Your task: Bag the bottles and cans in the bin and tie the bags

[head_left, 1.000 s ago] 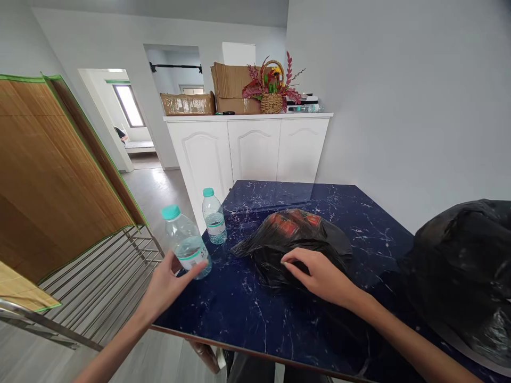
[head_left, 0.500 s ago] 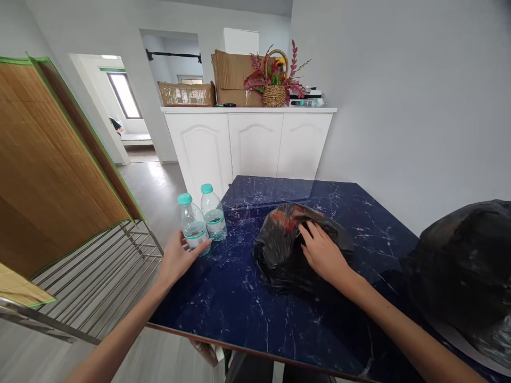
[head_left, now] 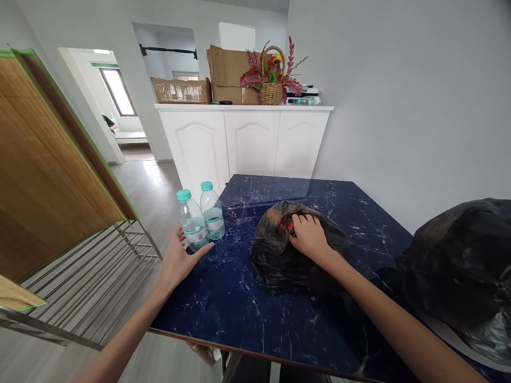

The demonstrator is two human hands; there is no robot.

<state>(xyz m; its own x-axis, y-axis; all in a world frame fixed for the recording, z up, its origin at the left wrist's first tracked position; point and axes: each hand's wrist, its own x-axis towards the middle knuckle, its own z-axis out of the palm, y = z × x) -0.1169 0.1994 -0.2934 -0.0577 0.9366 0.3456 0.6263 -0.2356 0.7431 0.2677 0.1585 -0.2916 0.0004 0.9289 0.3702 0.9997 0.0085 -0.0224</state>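
Observation:
Two clear plastic bottles with teal caps stand upright at the table's left edge: a nearer bottle (head_left: 195,230) and a farther bottle (head_left: 213,219). My left hand (head_left: 179,260) is open beside the nearer one, its thumb apart from the fingers, which are partly behind the bottle. A black plastic bag (head_left: 275,260) lies crumpled on the dark blue marbled table (head_left: 235,314). Over its top my right hand (head_left: 309,236) is closed, fingers curled into the folds. Something red (head_left: 290,226) shows beside its thumb; what it is I cannot make out.
A large black bag (head_left: 463,266) bulges at the table's right. Left of the table stands a metal rack (head_left: 96,298) with a bamboo mat (head_left: 51,159). At the back, a white cabinet (head_left: 251,143) bears cardboard boxes (head_left: 181,91) and a flower basket (head_left: 271,93).
My right hand has shifted slightly left on the bag and its fingers have curled in, with more red showing. My left hand stays by the bottles. The view has shifted slightly.

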